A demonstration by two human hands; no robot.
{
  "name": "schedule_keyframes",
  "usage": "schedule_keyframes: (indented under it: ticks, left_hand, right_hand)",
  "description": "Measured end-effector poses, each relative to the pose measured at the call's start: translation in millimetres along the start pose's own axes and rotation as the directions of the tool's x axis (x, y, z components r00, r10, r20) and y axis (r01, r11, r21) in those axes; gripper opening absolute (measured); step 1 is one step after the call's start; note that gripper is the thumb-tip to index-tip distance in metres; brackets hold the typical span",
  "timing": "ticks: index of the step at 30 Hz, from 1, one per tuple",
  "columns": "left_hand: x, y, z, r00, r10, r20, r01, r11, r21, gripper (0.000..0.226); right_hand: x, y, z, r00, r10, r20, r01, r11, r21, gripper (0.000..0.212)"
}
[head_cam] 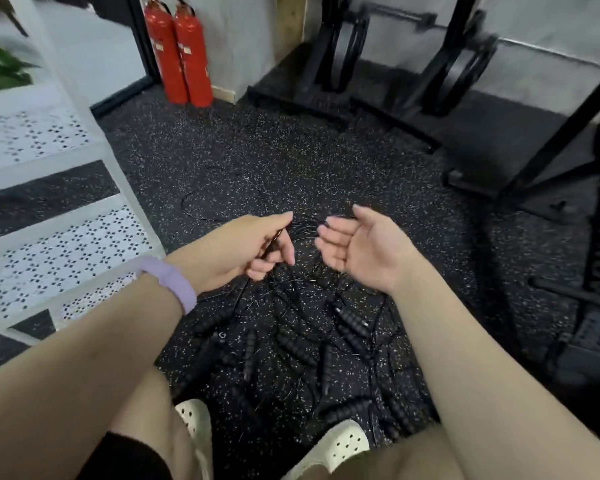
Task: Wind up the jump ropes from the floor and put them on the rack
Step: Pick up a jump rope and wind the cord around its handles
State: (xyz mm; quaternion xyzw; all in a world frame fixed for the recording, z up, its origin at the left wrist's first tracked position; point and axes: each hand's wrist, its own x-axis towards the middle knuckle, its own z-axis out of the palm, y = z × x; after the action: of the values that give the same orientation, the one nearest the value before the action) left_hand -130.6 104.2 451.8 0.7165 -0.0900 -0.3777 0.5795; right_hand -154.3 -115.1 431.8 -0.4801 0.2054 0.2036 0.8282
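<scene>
1. Nearest me, my two pale clogs [340, 445] stand at the near edge of the speckled floor [222, 150], knees bent over a heap of jump ropes [302, 344].

2. The ropes lie tangled on the floor between my feet and my hands. I can pick out roughly ten ribbed black handles, but cords cross over them and the heap is dark, so I cannot give a firm number of ropes.

3. Above the heap, my left hand [257, 244], a lilac band [172, 282] on its wrist, pinches thin black cord between curled fingers. My right hand [357, 247] is turned palm up with fingers loosely bent; cord runs at its fingertips, but I cannot tell whether it actually grasps it.

4. Beyond the hands, a loose loop of cord [201, 209] trails across the floor.

5. At the left edge stands the white perforated rack [59, 237]. The two shelves I see carry no rope.

6. My reading: the job is at its start. One rope is just being gathered; none looks coiled or shelved, and the whole heap remains.

7. Farthest back, two red fire extinguishers [181, 53] stand against the wall, and black gym frames [413, 84] line the far edge.
</scene>
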Motion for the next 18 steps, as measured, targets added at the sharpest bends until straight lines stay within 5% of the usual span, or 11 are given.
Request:
schedule_keyframes:
  ticks: [2, 5, 8, 11, 14, 18]
  left_hand:
    - [2, 7, 11, 0.998, 0.054, 0.011, -0.054, 0.998, 0.035, 0.058]
    - [2, 4, 21, 0.981, 0.046, 0.189, -0.073, 0.988, 0.138, 0.044]
    - [1, -11, 28, 0.928, -0.060, 0.368, -0.086, 0.926, 0.367, 0.025]
    - [11, -33, 38, 0.901, -0.271, 0.338, 0.017, 0.802, 0.597, 0.037]
    - [30, -45, 37, 0.901, -0.321, 0.291, 0.072, 0.774, 0.629, 0.048]
    - [62, -51, 17, 0.995, -0.104, -0.009, 0.081, 0.716, 0.694, 0.053]
  right_hand:
    - [-7, 17, -6, 0.992, 0.127, -0.009, -0.127, 0.979, -0.157, 0.072]
    - [-3, 45, -14, 0.965, 0.238, 0.112, -0.228, 0.969, -0.098, 0.088]
    - [7, 50, -20, 0.978, 0.191, 0.088, -0.203, 0.967, 0.156, 0.067]
    - [14, 28, -31, 0.988, 0.142, -0.066, -0.096, 0.881, 0.463, 0.040]
    - [10, 1, -38, 0.995, 0.041, -0.090, -0.022, 0.979, 0.202, 0.040]
    - [-1, -14, -41, 0.998, -0.009, 0.068, 0.020, 0.986, -0.167, 0.035]
